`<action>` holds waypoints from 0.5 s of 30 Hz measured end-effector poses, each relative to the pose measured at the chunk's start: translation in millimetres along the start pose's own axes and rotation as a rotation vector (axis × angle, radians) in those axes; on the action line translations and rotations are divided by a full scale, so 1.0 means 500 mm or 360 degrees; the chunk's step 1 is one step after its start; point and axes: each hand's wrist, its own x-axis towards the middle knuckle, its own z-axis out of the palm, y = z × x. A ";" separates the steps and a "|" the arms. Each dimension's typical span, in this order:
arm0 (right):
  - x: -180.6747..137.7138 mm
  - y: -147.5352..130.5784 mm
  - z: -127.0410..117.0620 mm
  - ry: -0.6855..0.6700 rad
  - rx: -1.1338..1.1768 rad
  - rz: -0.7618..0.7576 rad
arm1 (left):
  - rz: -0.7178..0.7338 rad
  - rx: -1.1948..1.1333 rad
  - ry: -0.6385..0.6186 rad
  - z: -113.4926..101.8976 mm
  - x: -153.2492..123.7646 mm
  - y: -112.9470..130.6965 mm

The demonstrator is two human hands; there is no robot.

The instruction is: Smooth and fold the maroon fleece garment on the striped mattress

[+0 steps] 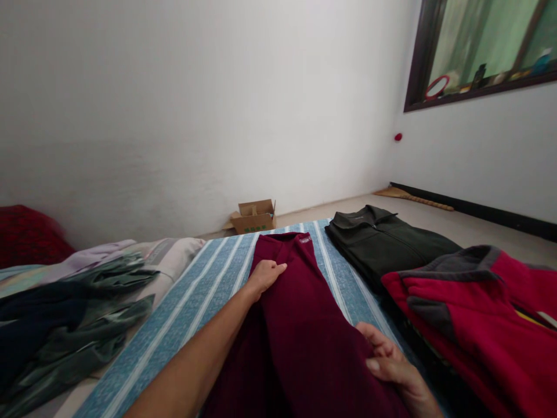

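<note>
A pair of maroon trousers (300, 302) lies lengthwise on a blue-and-white striped sheet (195, 290), its waistband at the far end and its legs running toward me. White lettering shows at the waistband's right corner. My left hand (264, 277) is closed on the cloth at the left side, a little below the waistband. Farther down, my right hand (387, 360) pinches the right edge of the trousers between thumb and fingers. The lower ends of the legs run out of view at the bottom.
To the right lie a dark green collared garment (387, 238) and a red-and-grey jacket (478, 307). Rumpled dark clothes (78, 319) cover the left side. Beyond the sheet, an open cardboard box (255, 217) stands by the wall. A window (483, 52) is at upper right.
</note>
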 end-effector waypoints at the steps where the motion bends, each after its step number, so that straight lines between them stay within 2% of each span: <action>1: -0.001 -0.001 0.001 0.0018 0.0004 -0.0007 | 0.0025 0.0009 -0.0019 -0.008 -0.009 0.000; 5: -0.004 -0.009 -0.001 0.0097 0.0002 -0.0010 | 0.0125 0.0078 -0.0102 -0.033 -0.045 -0.008; 11: -0.013 -0.027 -0.013 0.0162 -0.0090 -0.0026 | 0.0038 -0.0099 -0.0245 -0.053 -0.090 -0.040; 15: -0.017 -0.037 -0.012 0.0184 -0.0121 -0.0038 | 0.0257 -0.0217 -0.0324 -0.063 -0.114 -0.051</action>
